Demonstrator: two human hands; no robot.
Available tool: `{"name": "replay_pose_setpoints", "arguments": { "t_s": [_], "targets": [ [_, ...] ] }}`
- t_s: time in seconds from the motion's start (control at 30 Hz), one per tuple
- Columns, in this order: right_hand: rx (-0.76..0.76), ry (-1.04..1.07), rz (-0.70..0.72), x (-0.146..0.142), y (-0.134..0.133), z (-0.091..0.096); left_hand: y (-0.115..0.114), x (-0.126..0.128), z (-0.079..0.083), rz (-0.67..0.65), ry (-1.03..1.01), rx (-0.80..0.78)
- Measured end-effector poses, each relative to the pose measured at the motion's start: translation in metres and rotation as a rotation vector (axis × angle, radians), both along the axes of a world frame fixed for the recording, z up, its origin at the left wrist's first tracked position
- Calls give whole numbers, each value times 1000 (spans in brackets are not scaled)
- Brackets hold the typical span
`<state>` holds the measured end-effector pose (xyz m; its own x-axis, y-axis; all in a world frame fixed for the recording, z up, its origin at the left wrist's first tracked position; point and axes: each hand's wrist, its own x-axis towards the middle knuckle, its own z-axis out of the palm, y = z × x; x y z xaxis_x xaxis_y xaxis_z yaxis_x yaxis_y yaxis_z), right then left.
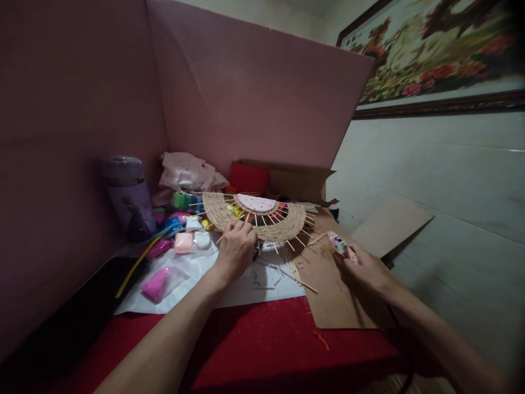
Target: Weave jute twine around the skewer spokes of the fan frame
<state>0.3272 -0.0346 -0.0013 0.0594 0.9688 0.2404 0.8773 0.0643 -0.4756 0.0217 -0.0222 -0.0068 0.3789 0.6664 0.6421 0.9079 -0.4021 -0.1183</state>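
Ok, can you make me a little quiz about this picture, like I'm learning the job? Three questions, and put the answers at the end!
1. Choose one: which hand holds the patterned tool? A) left B) right
2. True or false: in the picture, the purple bottle stands to the right of the woven half-ring.
3. Fill the gap: the table surface nearest the person is coloured ____.

Key
1. B: the right hand holds it.
2. False: the purple bottle stands to the left of the woven half-ring.
3. Red.
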Motion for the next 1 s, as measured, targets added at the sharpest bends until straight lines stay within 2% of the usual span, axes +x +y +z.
{"name": "replay_pose_setpoints", "arguments": {
  "t_s": [0.07,0.2,0.27,0.33,0.37,0.43,0.47,0.53,0.57,0.6,0.67,0.77,0.83,0.93,1.0],
  "targets": [
    [-54,-174,-16,15,9,-14,0,1,0,-2,-4,4],
    [-13,-393,10,23,16,-30,0,1,0,9,8,5],
    [44,-464,-19,13,11,-26,0,1,-1,11,13,0],
    [140,-433,-35,-6,-1,-14,0,1,-1,12,13,-1],
    [193,-333,6,-19,-8,-7,0,1,-1,12,12,2],
    [151,28,178,-50,-24,6,0,1,-1,11,11,9],
    [15,223,265,-67,-30,9,0,1,-1,13,11,15],
    [-352,622,394,-97,-39,9,1,1,-2,18,14,23],
    [-499,846,412,-110,-40,5,1,0,-2,21,14,25],
    [-607,1037,418,-120,-38,1,1,0,-3,24,14,28],
    [-672,1314,393,-135,-30,-9,1,0,-3,23,12,29],
    [-698,1586,366,-146,-10,-16,1,0,-3,27,5,30],
    [-745,1679,308,-151,2,-15,1,0,-2,30,8,24],
    [-790,1664,239,-160,13,-11,-1,1,-1,32,27,11],
    [-769,1644,259,-165,15,-12,-2,2,0,33,39,-3]
  ]
}}
